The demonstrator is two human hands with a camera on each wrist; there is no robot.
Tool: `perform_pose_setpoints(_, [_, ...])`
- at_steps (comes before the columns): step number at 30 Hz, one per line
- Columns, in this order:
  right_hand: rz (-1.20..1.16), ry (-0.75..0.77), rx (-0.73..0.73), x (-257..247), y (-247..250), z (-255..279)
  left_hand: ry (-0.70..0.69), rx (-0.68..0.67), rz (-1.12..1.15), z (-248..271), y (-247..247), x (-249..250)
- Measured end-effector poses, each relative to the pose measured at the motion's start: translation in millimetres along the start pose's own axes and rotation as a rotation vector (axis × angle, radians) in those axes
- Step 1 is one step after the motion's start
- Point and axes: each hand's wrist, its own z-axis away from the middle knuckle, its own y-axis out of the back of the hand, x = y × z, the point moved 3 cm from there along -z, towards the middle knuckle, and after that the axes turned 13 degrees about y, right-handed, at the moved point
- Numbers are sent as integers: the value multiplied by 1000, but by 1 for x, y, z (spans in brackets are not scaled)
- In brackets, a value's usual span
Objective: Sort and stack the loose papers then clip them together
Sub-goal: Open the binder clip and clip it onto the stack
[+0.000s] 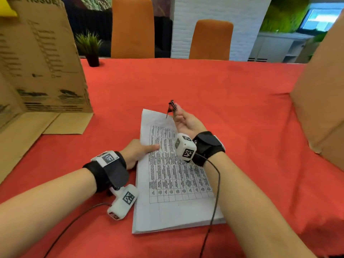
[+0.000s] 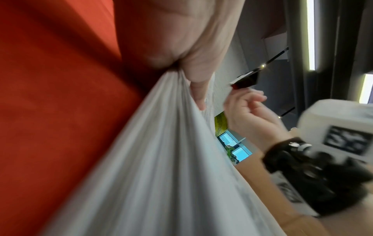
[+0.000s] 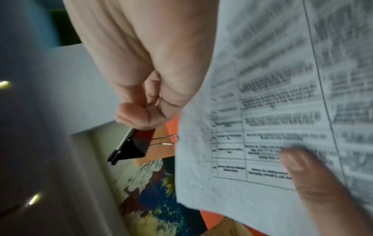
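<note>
A stack of printed papers (image 1: 173,174) with a table on its top sheet lies on the red tablecloth (image 1: 204,84). My left hand (image 1: 141,149) grips the stack's left edge. Its thumb (image 2: 198,94) lies on the top sheet, and the other fingers are hidden under the papers (image 2: 161,159). My right hand (image 1: 184,120) hovers over the stack's far right corner and pinches a black binder clip (image 1: 171,107). In the right wrist view the binder clip (image 3: 131,148) hangs below the fingertips (image 3: 139,116), just off the paper's edge (image 3: 201,143), its jaws closed.
A large printed cardboard box (image 1: 42,67) stands at the left with its flap on the cloth. Another cardboard box (image 1: 320,108) stands at the right. A small potted plant (image 1: 91,51) sits at the far left edge. Two orange chairs (image 1: 133,28) stand behind the table.
</note>
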Motion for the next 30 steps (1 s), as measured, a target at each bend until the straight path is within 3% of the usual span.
perform_pose_setpoints(3, [-75,5,8,32,19,-11,21,-20,-26,-5,1,0])
perform_pose_setpoints(8, [33,-19,-11,44,36,-14,17,-86,-70,-19,14,14])
perform_pose_setpoints(10, [79,-16,-35,44,35,-13,-47,37,41,-28,27,29])
perform_pose_setpoints(12, [121,-8,-73,45,35,-13,-194,328,23,-23,43,48])
perform_pose_setpoints(13, [147,-4,-92,45,34,-12,-269,376,2,-19,45,58])
perform_pose_setpoints(14, [175,-1,-119,45,32,-10,-303,317,-10,-15,40,65])
perform_pose_setpoints(17, [297,3,-214,48,24,-5,-112,-142,-54,-10,5,63])
perform_pose_setpoints(21, [460,95,-200,50,20,-2,-155,-96,40,-26,0,47])
perform_pose_setpoints(25, [655,284,-27,48,22,-8,-302,-44,40,-24,12,52])
perform_pose_setpoints(30, [911,362,183,39,25,-5,-326,-194,-12,-16,-9,39])
